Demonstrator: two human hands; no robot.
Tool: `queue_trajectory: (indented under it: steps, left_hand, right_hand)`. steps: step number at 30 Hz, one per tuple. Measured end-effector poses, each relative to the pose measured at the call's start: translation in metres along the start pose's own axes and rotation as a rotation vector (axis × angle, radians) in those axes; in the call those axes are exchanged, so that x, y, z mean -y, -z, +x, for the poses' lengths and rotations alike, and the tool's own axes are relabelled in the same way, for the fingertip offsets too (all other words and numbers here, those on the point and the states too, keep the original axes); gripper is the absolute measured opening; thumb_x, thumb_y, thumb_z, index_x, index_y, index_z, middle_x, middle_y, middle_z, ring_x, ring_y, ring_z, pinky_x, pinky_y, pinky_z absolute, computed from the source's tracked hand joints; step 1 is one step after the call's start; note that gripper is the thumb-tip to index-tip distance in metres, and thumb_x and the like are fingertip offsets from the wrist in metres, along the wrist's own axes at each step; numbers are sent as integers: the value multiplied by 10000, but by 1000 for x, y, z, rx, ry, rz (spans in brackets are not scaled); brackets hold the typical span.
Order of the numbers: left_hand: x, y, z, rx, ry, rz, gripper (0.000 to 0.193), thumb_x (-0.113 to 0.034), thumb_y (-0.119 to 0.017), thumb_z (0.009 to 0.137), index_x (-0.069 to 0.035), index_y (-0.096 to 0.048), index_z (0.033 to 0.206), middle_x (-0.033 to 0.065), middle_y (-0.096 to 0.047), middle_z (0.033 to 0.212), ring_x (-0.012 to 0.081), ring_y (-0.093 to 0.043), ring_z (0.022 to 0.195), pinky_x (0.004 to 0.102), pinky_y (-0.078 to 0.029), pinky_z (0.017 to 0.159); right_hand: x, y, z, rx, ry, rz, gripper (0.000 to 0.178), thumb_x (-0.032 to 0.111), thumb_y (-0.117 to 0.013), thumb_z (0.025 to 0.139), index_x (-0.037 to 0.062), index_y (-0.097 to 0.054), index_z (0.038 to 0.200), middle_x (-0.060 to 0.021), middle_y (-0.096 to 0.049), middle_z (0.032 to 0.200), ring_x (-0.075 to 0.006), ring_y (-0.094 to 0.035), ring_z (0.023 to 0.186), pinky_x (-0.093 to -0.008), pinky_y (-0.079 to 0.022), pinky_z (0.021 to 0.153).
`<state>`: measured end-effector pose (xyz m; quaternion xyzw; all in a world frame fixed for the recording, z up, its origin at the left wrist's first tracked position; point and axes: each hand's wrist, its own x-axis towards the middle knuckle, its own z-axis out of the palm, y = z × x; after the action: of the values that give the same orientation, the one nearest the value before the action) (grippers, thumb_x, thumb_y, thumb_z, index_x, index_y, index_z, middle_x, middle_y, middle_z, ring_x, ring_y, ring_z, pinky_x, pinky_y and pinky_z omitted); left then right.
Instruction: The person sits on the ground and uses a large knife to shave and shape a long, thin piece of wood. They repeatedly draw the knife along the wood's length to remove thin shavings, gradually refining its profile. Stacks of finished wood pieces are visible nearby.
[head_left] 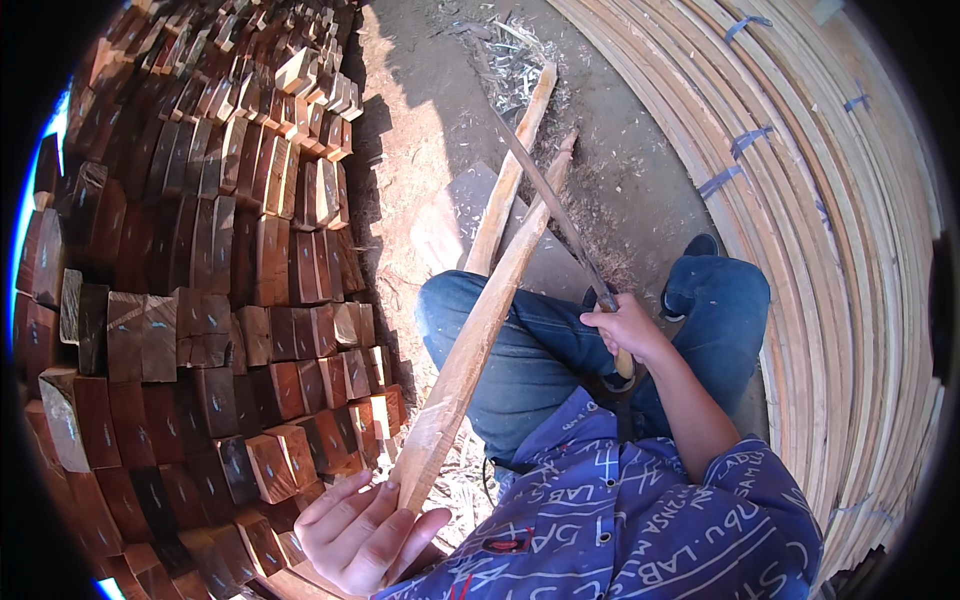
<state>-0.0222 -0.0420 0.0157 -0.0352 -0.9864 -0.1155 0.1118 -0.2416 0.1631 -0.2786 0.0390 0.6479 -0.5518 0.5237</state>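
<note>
One wooden strip (486, 330) (in left hand (365, 535)), long axis pointing forward-right.

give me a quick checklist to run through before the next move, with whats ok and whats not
1. Left hand gripping the tapered wooden plank: ok, fingers and thumb hold its near end.
2. Right hand on the long-bladed knife: ok, closed around the handle.
3. Left fingers away from the blade: ok, the blade crosses near the plank's far end in the view.
4. Blade touching the held plank: cannot tell, depth is unclear.
5. Ground ahead free of wood shavings: not ok, they lie scattered there.
</note>
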Motion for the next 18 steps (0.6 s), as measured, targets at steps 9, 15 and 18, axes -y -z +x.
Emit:
queue_trajectory:
  steps: [9, 15, 18]
  left_hand:
    - [-13, -3, 25, -164, -165, 114, 409, -426, -822, 703, -119, -599, 857, 58, -698, 691, 171, -690, 621, 317, -594, 695]
    - [-26, 6, 42, -47, -399, 198, 301, -270, -783, 814, -86, -553, 753, 59, -699, 731, 159, -698, 664, 307, -594, 698]
    - [-28, 8, 41, -13, -367, 194, 291, -267, -784, 813, -85, -563, 759, 58, -703, 750, 161, -702, 686, 315, -595, 704]
  right_hand:
    - [10, -11, -67, 152, 150, -17, 253, 179, -718, 868, 69, -511, 773, -4, -501, 545, -90, -476, 421, -274, -400, 429]
    - [-44, -9, 0, -246, 309, -332, 323, 272, -742, 832, 20, -586, 703, -61, -578, 615, -146, -578, 561, -340, -474, 549]
    - [-38, 3, 2, -384, 362, -366, 353, 285, -780, 773, 2, -590, 683, -84, -591, 620, -175, -572, 577, -374, -464, 575]
